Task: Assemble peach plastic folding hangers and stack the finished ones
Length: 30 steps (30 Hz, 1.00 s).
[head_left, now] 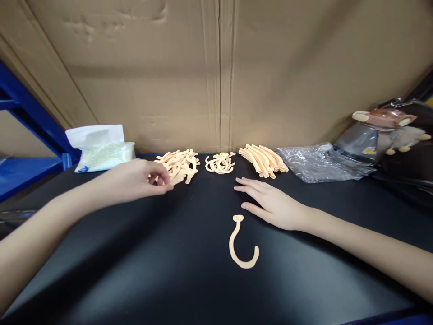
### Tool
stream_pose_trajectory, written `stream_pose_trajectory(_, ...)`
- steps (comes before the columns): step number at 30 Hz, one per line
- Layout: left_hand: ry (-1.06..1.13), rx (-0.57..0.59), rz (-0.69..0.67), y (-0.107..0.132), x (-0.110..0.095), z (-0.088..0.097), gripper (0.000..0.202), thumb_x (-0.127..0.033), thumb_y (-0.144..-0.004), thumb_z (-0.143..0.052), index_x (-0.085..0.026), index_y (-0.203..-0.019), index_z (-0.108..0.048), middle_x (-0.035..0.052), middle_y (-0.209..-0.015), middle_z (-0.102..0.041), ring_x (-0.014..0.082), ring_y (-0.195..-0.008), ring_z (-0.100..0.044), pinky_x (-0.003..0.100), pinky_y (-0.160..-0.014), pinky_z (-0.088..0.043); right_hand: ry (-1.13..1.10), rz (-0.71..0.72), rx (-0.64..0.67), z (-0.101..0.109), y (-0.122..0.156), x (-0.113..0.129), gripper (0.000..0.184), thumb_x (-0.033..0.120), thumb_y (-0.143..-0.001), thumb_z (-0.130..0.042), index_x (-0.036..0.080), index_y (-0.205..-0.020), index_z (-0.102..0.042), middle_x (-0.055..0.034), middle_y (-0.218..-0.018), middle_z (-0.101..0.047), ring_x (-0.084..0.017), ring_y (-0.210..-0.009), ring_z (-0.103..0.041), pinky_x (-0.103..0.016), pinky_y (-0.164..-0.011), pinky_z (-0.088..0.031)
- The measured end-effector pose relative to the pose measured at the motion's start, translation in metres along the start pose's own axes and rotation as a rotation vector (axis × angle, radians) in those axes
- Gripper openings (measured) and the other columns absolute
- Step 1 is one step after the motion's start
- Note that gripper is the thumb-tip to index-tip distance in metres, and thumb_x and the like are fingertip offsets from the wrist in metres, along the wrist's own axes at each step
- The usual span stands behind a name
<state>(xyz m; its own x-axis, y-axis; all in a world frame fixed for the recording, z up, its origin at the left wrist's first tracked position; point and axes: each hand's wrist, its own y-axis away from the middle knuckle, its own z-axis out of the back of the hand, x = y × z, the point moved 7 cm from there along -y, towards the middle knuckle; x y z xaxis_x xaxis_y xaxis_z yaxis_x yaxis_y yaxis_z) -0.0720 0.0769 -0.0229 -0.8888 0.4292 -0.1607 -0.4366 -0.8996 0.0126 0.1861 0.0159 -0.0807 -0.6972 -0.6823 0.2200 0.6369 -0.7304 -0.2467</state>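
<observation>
My left hand (144,180) is at the near edge of a loose pile of short beige plastic pieces (179,163). Its thumb and fingers pinch one flat beige plastic piece (177,179), partly hidden by the fingertips. My right hand (267,201) lies flat on the black table (162,271) with its fingers spread and nothing in it. Just in front of that hand lies a single beige plastic hook (232,246), its flat wide end pointing away from me. Small curved beige hooks (220,163) form a heap in the middle. Long curved beige strips (264,160) are stacked to the right.
A bag with pale contents (104,153) stands at the back left beside a blue metal frame (30,122). Crumpled clear plastic (314,162) and a bag with a plush animal figure (382,131) are at the back right. A cardboard wall (152,81) closes the far side.
</observation>
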Motion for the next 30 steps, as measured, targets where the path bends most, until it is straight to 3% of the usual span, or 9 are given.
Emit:
stream_pose_trajectory(3, 0.134, 0.079, -0.173, 0.007, -0.042, -0.019, 0.019, -0.043, -0.079, -0.063, -0.025, -0.074, -0.068, -0.0043, -0.070, -0.063, 0.0136, -0.064, -0.056, 0.024, -0.059, -0.040, 0.018, 0.003, 0.008, -0.001, -0.001, 0.000, 0.052, 0.045, -0.101, -0.036, 0.011, -0.138, -0.050, -0.0156, -0.151, -0.040, -0.028, -0.139, -0.037, -0.050, -0.113, -0.036)
stream_pose_trajectory(7, 0.234, 0.148, -0.375, 0.033, -0.105, -0.040, 0.012, -0.030, -0.083, -0.063, -0.025, -0.072, -0.063, -0.0068, -0.075, -0.061, 0.0094, -0.063, -0.055, 0.022, -0.058, -0.038, 0.024, 0.012, -0.003, 0.000, 0.000, 0.001, 0.052, 0.044, -0.101, -0.036, 0.010, -0.137, -0.050, -0.0162, -0.149, -0.041, -0.028, -0.139, -0.038, -0.051, -0.112, -0.036)
stream_pose_trajectory(9, 0.257, 0.150, -0.421, 0.044, -0.124, -0.046, 0.011, -0.025, -0.082, -0.065, -0.023, -0.072, -0.061, -0.0075, -0.075, -0.059, 0.0084, -0.063, -0.053, 0.021, -0.057, -0.037, 0.032, 0.012, -0.002, -0.001, 0.000, 0.001, 0.052, 0.044, -0.101, -0.035, 0.010, -0.137, -0.050, -0.0156, -0.150, -0.041, -0.028, -0.138, -0.039, -0.050, -0.112, -0.037)
stream_pose_trajectory(12, 0.285, 0.153, -0.467, 0.052, -0.136, -0.050, 0.010, -0.023, -0.082, -0.068, -0.023, -0.075, -0.061, -0.0082, -0.076, -0.059, 0.0074, -0.062, -0.053, 0.020, -0.055, -0.036, 0.025, 0.002, -0.004, -0.001, 0.000, 0.000, 0.052, 0.045, -0.101, -0.036, 0.012, -0.138, -0.050, -0.0147, -0.150, -0.041, -0.028, -0.138, -0.039, -0.051, -0.111, -0.037)
stream_pose_trajectory(19, 0.282, 0.167, -0.450, 0.046, -0.127, -0.050, 0.018, -0.029, -0.080, -0.074, -0.021, -0.075, -0.058, -0.0086, -0.075, -0.057, 0.0067, -0.058, -0.050, 0.021, -0.053, -0.034, 0.004, -0.003, -0.014, -0.001, 0.001, -0.001, 0.052, 0.047, -0.100, -0.035, 0.015, -0.138, -0.051, -0.0134, -0.150, -0.041, -0.028, -0.139, -0.038, -0.052, -0.112, -0.037)
stream_pose_trajectory(23, 0.233, 0.039, -0.395, 0.037, -0.114, -0.040, 0.025, -0.046, -0.085, -0.066, -0.022, -0.081, -0.058, -0.0067, -0.076, -0.059, 0.0094, -0.060, -0.053, 0.022, -0.055, -0.036, -0.019, -0.001, -0.027, -0.001, 0.001, -0.002, 0.050, 0.047, -0.100, -0.037, 0.018, -0.137, -0.052, -0.0130, -0.150, -0.042, -0.028, -0.138, -0.039, -0.053, -0.111, -0.037)
stream_pose_trajectory(27, -0.113, -0.212, -0.125, 0.019, -0.072, -0.022, 0.024, -0.044, -0.094, -0.047, -0.024, -0.090, -0.058, -0.0015, -0.086, -0.065, 0.0166, -0.069, -0.061, 0.026, -0.058, -0.036, -0.014, -0.002, -0.012, -0.001, 0.000, -0.001, 0.050, 0.047, -0.100, -0.037, 0.017, -0.137, -0.051, -0.0131, -0.150, -0.041, -0.029, -0.139, -0.039, -0.053, -0.111, -0.037)
stream_pose_trajectory(30, -0.204, -0.303, 0.066, 0.009, -0.033, -0.011, 0.024, -0.039, -0.096, -0.039, -0.020, -0.098, -0.055, 0.0074, -0.104, -0.066, 0.0235, -0.073, -0.063, 0.030, -0.054, -0.033, -0.003, -0.008, 0.010, -0.002, 0.000, -0.001, 0.052, 0.047, -0.100, -0.035, 0.014, -0.138, -0.051, -0.0140, -0.151, -0.040, -0.028, -0.139, -0.038, -0.053, -0.112, -0.037)
